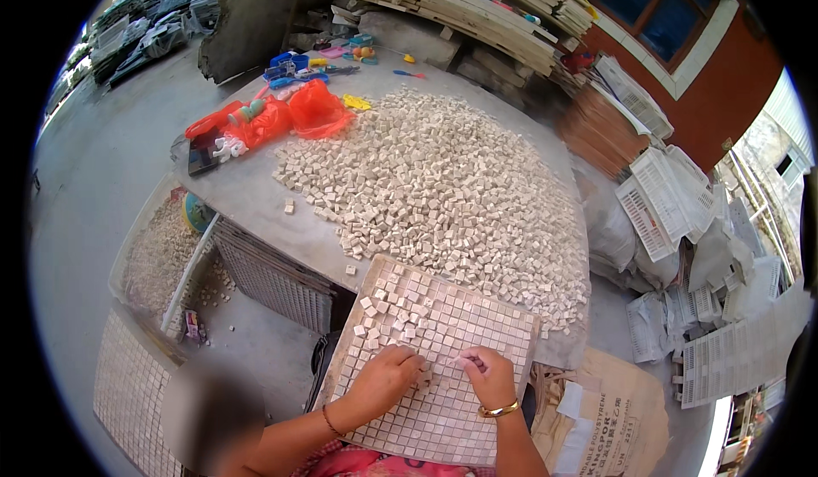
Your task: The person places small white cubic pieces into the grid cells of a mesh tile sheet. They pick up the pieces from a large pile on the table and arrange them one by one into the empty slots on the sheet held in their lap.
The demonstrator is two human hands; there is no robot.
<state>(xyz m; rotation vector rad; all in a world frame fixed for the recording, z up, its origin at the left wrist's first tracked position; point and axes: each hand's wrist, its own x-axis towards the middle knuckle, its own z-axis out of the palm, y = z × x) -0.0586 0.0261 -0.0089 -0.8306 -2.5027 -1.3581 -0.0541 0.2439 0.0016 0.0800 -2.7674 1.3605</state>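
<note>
Loose pale tiles [372, 313] lie atop left side of gridded tray [343, 342]; left hand [388, 381] curls low over it, hold hidden; right hand [492, 380] half-curled, fingertips gathered, any grip unclear. Sound placement: each tile flat, square with neighbours.

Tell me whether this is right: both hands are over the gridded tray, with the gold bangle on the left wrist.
Wrong side: the head view shows the gold bangle on the wrist of the right hand. That hand and the left hand are indeed over the gridded tray.
</note>
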